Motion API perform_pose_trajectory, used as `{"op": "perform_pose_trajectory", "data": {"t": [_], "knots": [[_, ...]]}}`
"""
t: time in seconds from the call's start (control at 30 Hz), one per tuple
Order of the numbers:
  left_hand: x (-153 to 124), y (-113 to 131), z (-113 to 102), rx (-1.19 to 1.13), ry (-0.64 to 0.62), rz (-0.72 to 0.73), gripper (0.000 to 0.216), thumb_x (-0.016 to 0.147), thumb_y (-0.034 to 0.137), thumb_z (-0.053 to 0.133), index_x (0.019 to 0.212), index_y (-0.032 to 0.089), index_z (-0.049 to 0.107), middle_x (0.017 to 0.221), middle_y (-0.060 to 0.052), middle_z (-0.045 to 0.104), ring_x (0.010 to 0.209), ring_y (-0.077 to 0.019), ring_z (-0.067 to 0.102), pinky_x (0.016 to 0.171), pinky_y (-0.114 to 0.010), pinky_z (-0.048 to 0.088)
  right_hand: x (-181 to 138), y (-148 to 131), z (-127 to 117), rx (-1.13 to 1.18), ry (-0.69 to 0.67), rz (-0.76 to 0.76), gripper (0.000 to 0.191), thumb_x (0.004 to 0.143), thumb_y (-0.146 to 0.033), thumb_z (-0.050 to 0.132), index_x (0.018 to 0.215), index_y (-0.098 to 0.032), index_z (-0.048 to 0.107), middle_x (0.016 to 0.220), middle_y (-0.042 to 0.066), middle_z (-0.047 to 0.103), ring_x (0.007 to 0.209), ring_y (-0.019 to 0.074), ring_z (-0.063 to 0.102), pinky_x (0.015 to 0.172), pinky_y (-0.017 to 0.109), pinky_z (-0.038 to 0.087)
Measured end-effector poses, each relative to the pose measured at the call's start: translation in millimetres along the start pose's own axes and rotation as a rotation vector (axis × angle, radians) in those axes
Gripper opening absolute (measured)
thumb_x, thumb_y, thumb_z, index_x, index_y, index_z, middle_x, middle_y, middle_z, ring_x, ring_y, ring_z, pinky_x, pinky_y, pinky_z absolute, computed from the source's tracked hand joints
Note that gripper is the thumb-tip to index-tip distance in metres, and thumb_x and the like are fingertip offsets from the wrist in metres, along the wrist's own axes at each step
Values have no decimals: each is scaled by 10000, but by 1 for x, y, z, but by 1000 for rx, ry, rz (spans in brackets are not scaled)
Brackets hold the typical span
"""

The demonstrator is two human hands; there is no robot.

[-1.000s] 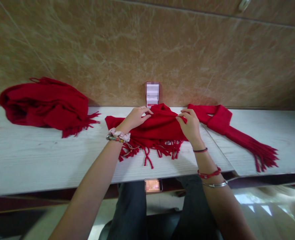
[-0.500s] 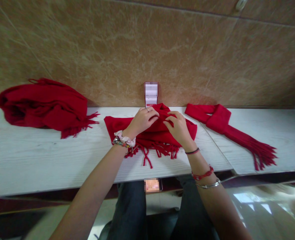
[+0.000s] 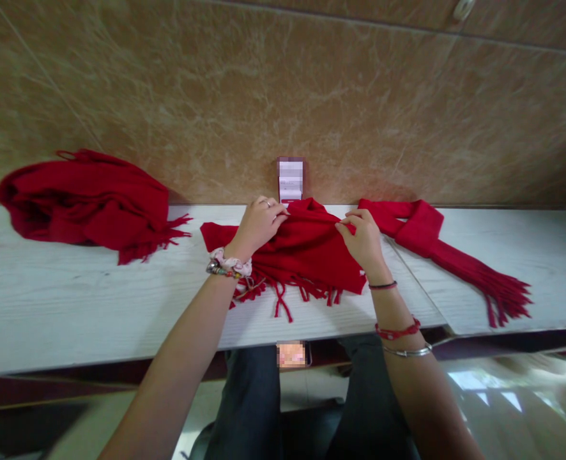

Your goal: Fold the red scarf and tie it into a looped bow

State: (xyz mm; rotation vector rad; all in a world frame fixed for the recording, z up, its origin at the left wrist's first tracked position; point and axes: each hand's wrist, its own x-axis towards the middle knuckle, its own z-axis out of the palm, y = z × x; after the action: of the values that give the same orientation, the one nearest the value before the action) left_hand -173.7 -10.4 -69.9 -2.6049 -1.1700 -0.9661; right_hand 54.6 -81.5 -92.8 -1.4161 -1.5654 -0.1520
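Observation:
A red fringed scarf (image 3: 306, 252) lies bunched on the white table in front of me, its tassels toward the near edge. My left hand (image 3: 260, 223) pinches the upper edge of its cloth near the wall. Farther right, my right hand (image 3: 362, 236) pinches the same edge between thumb and fingers. The cloth stretches fairly straight between the two hands. Part of the scarf is hidden behind my left wrist and my right hand.
On the left sits a heap of red scarves (image 3: 86, 207) with fringe. A folded red scarf (image 3: 417, 230) lies at the right. A phone (image 3: 290, 179) leans against the brown wall (image 3: 216, 115). Another phone (image 3: 292, 354) shows below the edge of the white table (image 3: 96, 306).
My hands have moved apart, the left one leftward and the right one rightward. The scarf's upper edge is now drawn out between them, and its right corner has shifted down.

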Motion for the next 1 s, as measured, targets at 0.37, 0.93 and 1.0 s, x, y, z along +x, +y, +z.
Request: {"op": "perform_pose_trajectory", "data": {"t": [0.37, 0.93, 1.0], "knots": [[-3, 20, 17, -332, -95, 136, 128, 894, 254, 498, 855, 185, 598, 920, -46, 640, 884, -181, 604, 854, -326, 470, -13, -27, 13, -43, -192, -140, 161, 849, -257, 583, 981, -239, 673, 1223, 117, 563, 1183, 308, 488, 998, 588, 367], [-4, 15, 4, -385, -242, 124, 119, 735, 163, 551, 849, 188, 578, 886, -10, 649, 801, -157, 595, 782, -283, 469, -5, -23, -3, 105, -169, -193, 103, 826, -169, 594, 768, -211, 667, 1008, 77, 609, 971, 234, 591, 913, 428, 470], [-2, 12, 2, -328, -237, 167, 88, 756, 182, 573, 839, 187, 602, 885, -23, 650, 839, -175, 595, 814, -306, 459, -5, -23, -4, 105, -178, -202, 108, 833, -176, 585, 776, -213, 669, 1014, 79, 606, 986, 239, 588, 920, 436, 465]]}}
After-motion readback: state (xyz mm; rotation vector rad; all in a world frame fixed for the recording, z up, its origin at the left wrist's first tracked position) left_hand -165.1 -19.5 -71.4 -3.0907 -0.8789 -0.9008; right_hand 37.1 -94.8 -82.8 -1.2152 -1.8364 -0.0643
